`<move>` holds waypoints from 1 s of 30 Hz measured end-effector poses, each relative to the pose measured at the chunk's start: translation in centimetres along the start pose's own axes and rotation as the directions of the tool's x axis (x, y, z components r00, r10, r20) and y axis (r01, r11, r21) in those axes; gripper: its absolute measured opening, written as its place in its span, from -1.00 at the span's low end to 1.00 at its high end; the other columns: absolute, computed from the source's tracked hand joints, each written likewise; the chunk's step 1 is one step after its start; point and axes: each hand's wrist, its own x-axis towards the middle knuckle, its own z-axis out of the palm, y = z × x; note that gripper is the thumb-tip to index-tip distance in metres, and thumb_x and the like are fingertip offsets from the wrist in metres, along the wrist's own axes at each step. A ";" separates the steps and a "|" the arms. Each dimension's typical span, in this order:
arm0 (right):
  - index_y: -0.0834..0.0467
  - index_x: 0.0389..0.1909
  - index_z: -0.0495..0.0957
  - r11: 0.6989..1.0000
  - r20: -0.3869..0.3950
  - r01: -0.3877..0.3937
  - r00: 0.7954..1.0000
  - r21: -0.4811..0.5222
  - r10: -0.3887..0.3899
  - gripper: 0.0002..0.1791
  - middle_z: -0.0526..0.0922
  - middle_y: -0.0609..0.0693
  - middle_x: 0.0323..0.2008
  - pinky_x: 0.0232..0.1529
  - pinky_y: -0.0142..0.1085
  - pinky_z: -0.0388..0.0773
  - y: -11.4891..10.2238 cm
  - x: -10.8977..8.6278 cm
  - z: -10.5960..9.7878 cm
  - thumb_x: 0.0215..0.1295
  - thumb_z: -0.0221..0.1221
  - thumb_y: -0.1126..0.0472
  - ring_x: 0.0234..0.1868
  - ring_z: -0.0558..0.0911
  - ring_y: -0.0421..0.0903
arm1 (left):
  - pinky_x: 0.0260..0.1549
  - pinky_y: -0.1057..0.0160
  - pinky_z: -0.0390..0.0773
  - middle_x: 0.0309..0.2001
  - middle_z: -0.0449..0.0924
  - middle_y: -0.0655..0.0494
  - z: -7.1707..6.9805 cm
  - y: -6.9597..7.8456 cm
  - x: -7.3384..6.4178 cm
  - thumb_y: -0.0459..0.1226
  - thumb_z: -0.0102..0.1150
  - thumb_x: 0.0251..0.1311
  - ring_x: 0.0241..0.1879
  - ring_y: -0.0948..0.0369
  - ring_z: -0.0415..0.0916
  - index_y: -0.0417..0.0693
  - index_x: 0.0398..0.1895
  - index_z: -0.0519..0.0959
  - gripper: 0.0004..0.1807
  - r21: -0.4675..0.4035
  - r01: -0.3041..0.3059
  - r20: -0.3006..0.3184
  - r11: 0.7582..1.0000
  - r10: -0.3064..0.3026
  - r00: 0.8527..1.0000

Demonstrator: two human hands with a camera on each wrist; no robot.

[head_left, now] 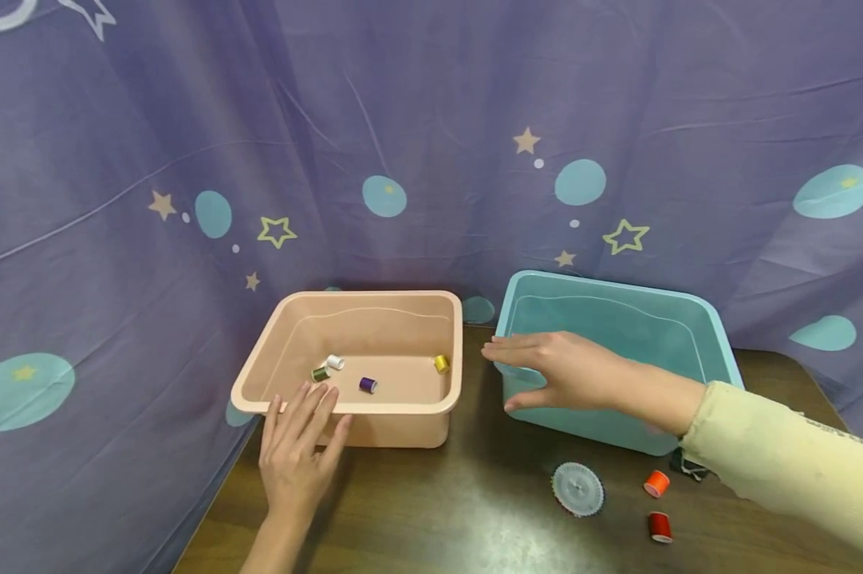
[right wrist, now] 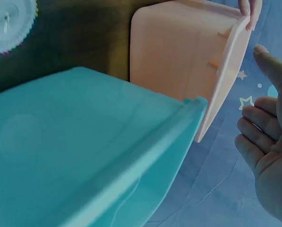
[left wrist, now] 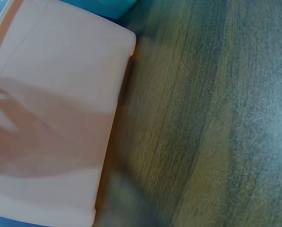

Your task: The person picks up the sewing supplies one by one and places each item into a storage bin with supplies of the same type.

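My left hand [head_left: 298, 454] has its fingers spread at the front rim of a peach plastic bin [head_left: 396, 430], and the fingertips reach over that rim. Inside the bin lie a white thread spool [head_left: 335, 362], a green spool [head_left: 320, 374], a purple spool [head_left: 368, 385] and a yellow spool [head_left: 442, 363]. My right hand [head_left: 557, 371] holds nothing; its fingers stretch leftward above the front left corner of a teal bin [head_left: 589, 426]. In the right wrist view, the right palm [right wrist: 277, 175] shows bare. Part of the teal bin's inside is hidden behind the right hand and forearm.
In front of the teal bin lie a round pin wheel [head_left: 578, 489], an orange spool [head_left: 656, 483] and a red spool [head_left: 660, 527]. A dark object [head_left: 690, 465] is partly hidden under the right sleeve. A purple curtain [head_left: 431, 119] hangs behind the brown wooden table [head_left: 431, 510].
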 end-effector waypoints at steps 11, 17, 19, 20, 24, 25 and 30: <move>0.12 0.44 0.57 0.999 -0.093 -0.026 0.995 0.032 0.029 -0.22 0.64 0.04 0.38 0.27 0.06 0.66 -1.5 -4.1 2.2 0.28 0.50 -0.14 0.36 0.65 0.05 | 0.58 -0.07 0.25 0.08 0.79 -0.12 0.1 0.0 0.1 0.09 0.25 0.46 0.12 -0.22 0.72 -0.10 0.08 0.79 -0.52 -0.008 -0.007 -0.012 1.000 0.007 1.000; 0.10 0.46 0.55 0.996 -0.140 -0.045 0.989 0.080 0.056 -0.24 0.64 0.04 0.38 0.23 0.04 0.68 -2.0 -5.9 3.7 0.32 0.47 -0.13 0.36 0.65 0.03 | 0.57 -0.09 0.27 0.07 0.79 -0.13 0.0 0.0 0.1 0.09 0.23 0.47 0.12 -0.23 0.71 -0.10 0.08 0.79 -0.52 -0.001 -0.004 -0.006 1.000 0.004 1.000; 0.09 0.46 0.55 0.996 -0.152 -0.053 0.986 0.075 0.064 -0.23 0.64 0.03 0.38 0.21 0.02 0.70 -2.2 -6.6 4.1 0.32 0.47 -0.15 0.36 0.65 0.02 | 0.57 -0.10 0.28 0.07 0.80 -0.13 0.0 -0.1 0.0 0.09 0.23 0.47 0.11 -0.23 0.72 -0.11 0.08 0.79 -0.52 0.001 -0.003 -0.004 1.000 0.003 1.000; 0.08 0.46 0.55 0.996 -0.160 -0.054 0.985 0.067 0.065 -0.23 0.64 0.03 0.38 0.20 0.01 0.70 -2.2 -6.9 4.3 0.31 0.47 -0.16 0.36 0.65 0.02 | 0.57 -0.10 0.28 0.06 0.80 -0.13 0.0 -0.1 0.0 0.09 0.23 0.47 0.11 -0.23 0.72 -0.11 0.08 0.79 -0.52 0.002 -0.003 -0.003 1.000 0.003 1.000; 0.05 0.47 0.55 0.996 -0.187 -0.080 0.979 0.033 0.084 -0.19 0.64 0.02 0.38 0.16 -0.02 0.73 -2.4 -8.2 4.9 0.27 0.48 -0.19 0.36 0.64 0.00 | 0.57 -0.10 0.28 0.08 0.79 -0.12 0.0 -0.1 -0.1 0.10 0.23 0.47 0.12 -0.22 0.71 -0.10 0.09 0.79 -0.51 0.006 -0.001 -0.001 1.000 0.001 1.000; 0.04 0.47 0.55 0.995 -0.190 -0.092 0.977 0.029 0.096 -0.19 0.64 0.01 0.38 0.14 -0.02 0.74 -2.5 -8.5 5.0 0.26 0.48 -0.20 0.36 0.65 0.00 | 0.57 -0.10 0.27 0.09 0.79 -0.11 0.0 -0.1 -0.1 0.10 0.22 0.47 0.13 -0.22 0.71 -0.09 0.09 0.79 -0.51 0.006 -0.001 0.000 1.000 0.001 1.000; -0.01 0.48 0.54 0.985 -0.199 -0.168 0.964 0.046 0.174 -0.20 0.65 0.03 0.37 0.17 -0.20 0.71 -2.5 -10.2 5.6 0.26 0.48 -0.18 0.33 0.67 0.01 | 0.57 -0.09 0.27 0.08 0.79 -0.12 0.0 -0.2 0.0 0.10 0.22 0.48 0.12 -0.22 0.72 -0.10 0.08 0.79 -0.51 0.001 -0.007 -0.008 1.000 0.007 1.000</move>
